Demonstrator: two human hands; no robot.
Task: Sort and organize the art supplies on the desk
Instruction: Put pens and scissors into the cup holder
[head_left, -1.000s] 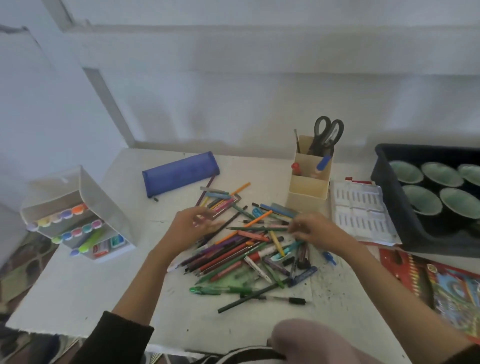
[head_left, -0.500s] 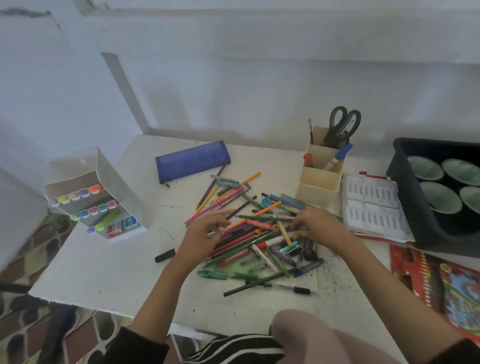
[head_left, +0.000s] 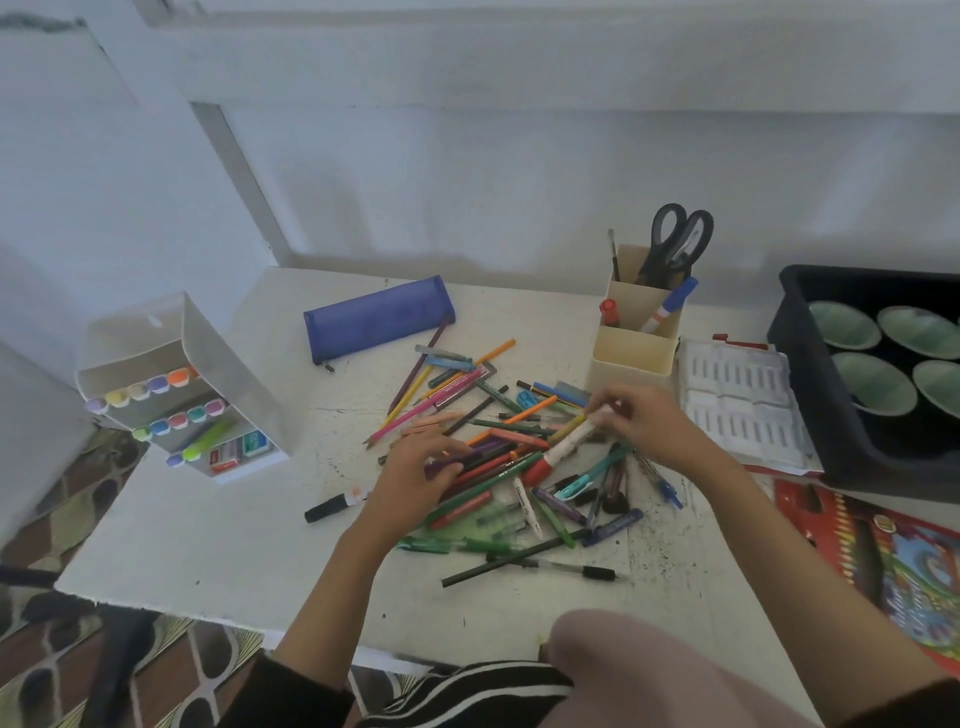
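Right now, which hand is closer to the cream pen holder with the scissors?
Right. The right hand, pinching a white marker, is just in front of the pen holder; the left hand is farther off, on the pile of pens.

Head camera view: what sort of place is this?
Probably a home art or study desk: a white tabletop strewn with coloured pencils and pens, a cream plastic holder with black-handled scissors, and a white tiered rack of pastel markers.
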